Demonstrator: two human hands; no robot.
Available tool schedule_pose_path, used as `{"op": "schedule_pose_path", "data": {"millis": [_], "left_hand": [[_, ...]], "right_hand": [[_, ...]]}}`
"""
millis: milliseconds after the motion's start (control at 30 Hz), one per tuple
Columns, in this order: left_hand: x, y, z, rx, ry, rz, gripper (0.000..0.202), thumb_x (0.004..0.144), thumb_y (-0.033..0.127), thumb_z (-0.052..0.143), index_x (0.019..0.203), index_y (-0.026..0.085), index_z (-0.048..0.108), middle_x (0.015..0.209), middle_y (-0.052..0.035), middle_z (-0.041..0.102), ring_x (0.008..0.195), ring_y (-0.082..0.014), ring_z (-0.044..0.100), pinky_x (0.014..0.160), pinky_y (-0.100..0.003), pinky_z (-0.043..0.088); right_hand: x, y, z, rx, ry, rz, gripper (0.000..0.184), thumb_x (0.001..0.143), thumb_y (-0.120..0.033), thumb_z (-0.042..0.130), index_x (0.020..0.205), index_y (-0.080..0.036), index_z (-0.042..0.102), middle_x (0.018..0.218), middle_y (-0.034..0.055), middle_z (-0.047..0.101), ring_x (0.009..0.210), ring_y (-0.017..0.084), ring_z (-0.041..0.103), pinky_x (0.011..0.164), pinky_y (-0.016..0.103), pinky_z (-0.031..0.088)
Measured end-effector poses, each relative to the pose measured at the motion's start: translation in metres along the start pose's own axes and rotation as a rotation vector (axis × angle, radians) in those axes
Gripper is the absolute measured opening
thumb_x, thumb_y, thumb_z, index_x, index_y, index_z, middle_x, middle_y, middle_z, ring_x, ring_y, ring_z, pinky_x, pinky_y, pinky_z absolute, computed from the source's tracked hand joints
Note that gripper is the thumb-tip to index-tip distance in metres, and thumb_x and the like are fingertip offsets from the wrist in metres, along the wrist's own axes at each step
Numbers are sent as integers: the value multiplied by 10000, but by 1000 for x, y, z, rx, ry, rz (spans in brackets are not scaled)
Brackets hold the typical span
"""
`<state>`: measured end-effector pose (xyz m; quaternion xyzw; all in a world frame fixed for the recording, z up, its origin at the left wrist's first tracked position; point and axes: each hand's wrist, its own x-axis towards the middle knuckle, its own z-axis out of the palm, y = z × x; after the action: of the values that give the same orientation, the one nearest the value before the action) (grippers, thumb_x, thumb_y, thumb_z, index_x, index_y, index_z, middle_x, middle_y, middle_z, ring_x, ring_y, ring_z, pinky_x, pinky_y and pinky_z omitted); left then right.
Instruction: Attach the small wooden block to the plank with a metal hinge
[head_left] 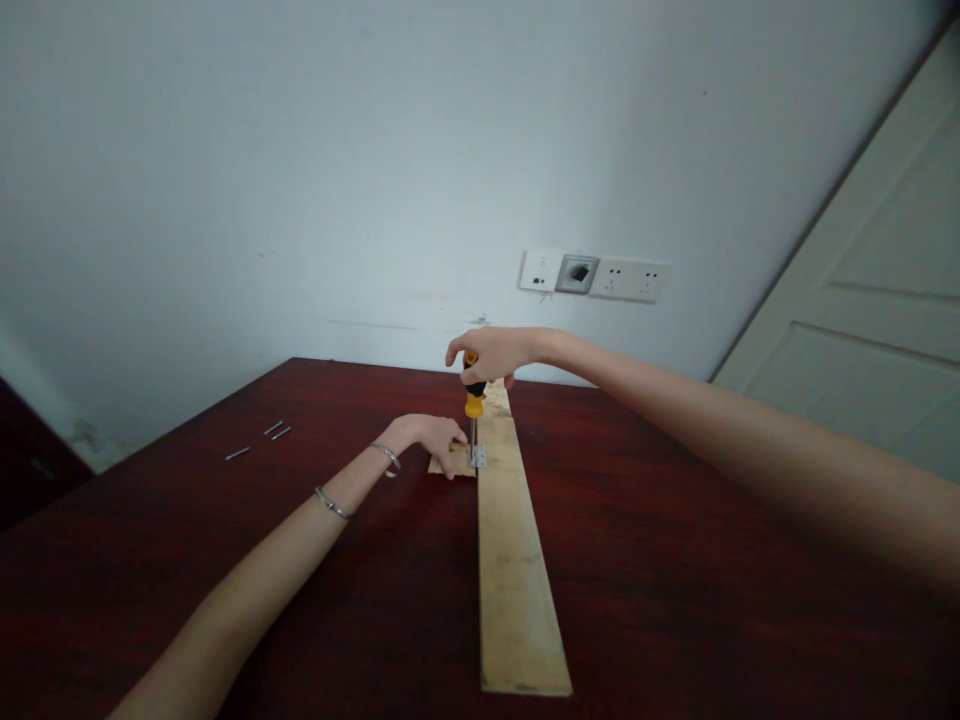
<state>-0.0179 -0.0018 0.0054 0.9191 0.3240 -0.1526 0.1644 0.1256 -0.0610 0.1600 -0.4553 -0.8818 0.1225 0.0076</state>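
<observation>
My right hand (pixel 495 354) is closed around the handle of a yellow and black screwdriver (pixel 474 406), held upright with its shaft pointing down. The tip meets a small metal hinge (pixel 479 457), which spans a short wooden piece (pixel 459 468) and a long wooden board (pixel 514 560). My left hand (pixel 436 439) rests on the short piece, its thumb and fingers apart on either side near the screwdriver shaft. Whether it pinches anything small there I cannot make out. Two bracelets circle my left forearm and wrist.
Several screws or nails (pixel 277 430) lie on the left of the dark red table (pixel 360 620). A pale wall (pixel 337 180) with sockets (pixel 628 280) rises behind the table's far edge. At the right stands a white panelled door (pixel 862 340).
</observation>
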Motion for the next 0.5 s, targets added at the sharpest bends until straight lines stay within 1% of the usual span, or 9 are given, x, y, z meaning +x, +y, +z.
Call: {"op": "schedule_pose_path", "data": {"millis": [33, 67, 133, 200, 267, 333, 400, 467, 500], "left_hand": [[0, 0, 0, 1, -1, 6, 500, 573, 457, 756, 979, 175, 676, 825, -20, 620, 747, -184, 556, 674, -268, 443], [1, 0, 0, 6, -2, 10, 493, 569, 462, 756, 963, 176, 677, 819, -19, 617, 741, -183, 551, 664, -266, 438], [2, 0, 1, 19, -5, 8, 475, 566, 478, 752, 924, 174, 678, 797, -18, 611, 714, -179, 542, 634, -265, 429], [2, 0, 1, 25, -8, 3, 468, 568, 480, 749, 911, 170, 676, 791, -19, 610, 696, -176, 539, 616, -264, 423], [1, 1, 1, 24, -6, 1, 478, 572, 465, 749, 939, 170, 672, 825, -24, 620, 710, -179, 545, 621, -264, 425], [0, 3, 1, 26, -3, -2, 502, 574, 456, 750, 977, 167, 667, 875, -33, 632, 736, -187, 554, 639, -270, 434], [-1, 5, 0, 34, -3, -11, 518, 579, 459, 750, 995, 162, 665, 894, -39, 639, 748, -192, 560, 657, -277, 443], [-1, 6, 0, 35, -7, -17, 518, 580, 451, 751, 1002, 163, 664, 886, -37, 642, 754, -194, 564, 673, -281, 449], [-2, 7, 0, 31, -8, -18, 516, 581, 445, 751, 1007, 167, 663, 882, -33, 643, 759, -194, 566, 682, -281, 451]], "right_hand": [[-1, 0, 0, 2, -28, 5, 479, 759, -242, 630, 1227, -150, 579, 855, 81, 699, 528, 131, 608, 478, 260, 491], [-1, -1, 0, -21, -41, 0, 453, 771, -285, 631, 1202, -146, 598, 838, 80, 698, 532, 133, 608, 488, 264, 490], [-2, -2, 1, -118, 2, -31, 366, 831, -374, 575, 1084, -123, 662, 798, 94, 698, 545, 139, 610, 524, 275, 482], [-3, -4, 4, -222, 66, -63, 338, 880, -364, 501, 987, -110, 695, 773, 108, 698, 560, 142, 609, 548, 276, 465], [-5, -6, 5, -260, 68, -72, 290, 860, -284, 504, 1007, -116, 690, 776, 100, 703, 545, 133, 600, 542, 268, 450], [-8, -7, 5, -251, 12, -73, 334, 792, -248, 564, 1090, -135, 660, 814, 85, 711, 507, 121, 583, 522, 265, 443], [-9, -7, 5, -252, -10, -71, 405, 748, -284, 609, 1127, -143, 645, 856, 84, 713, 508, 126, 586, 528, 276, 448], [-10, -6, 5, -289, 12, -53, 394, 770, -333, 595, 1105, -136, 660, 882, 101, 713, 577, 153, 617, 568, 292, 458], [-9, -5, 5, -315, 34, -46, 367, 797, -331, 566, 1088, -133, 670, 900, 111, 713, 636, 169, 635, 599, 297, 461]]}}
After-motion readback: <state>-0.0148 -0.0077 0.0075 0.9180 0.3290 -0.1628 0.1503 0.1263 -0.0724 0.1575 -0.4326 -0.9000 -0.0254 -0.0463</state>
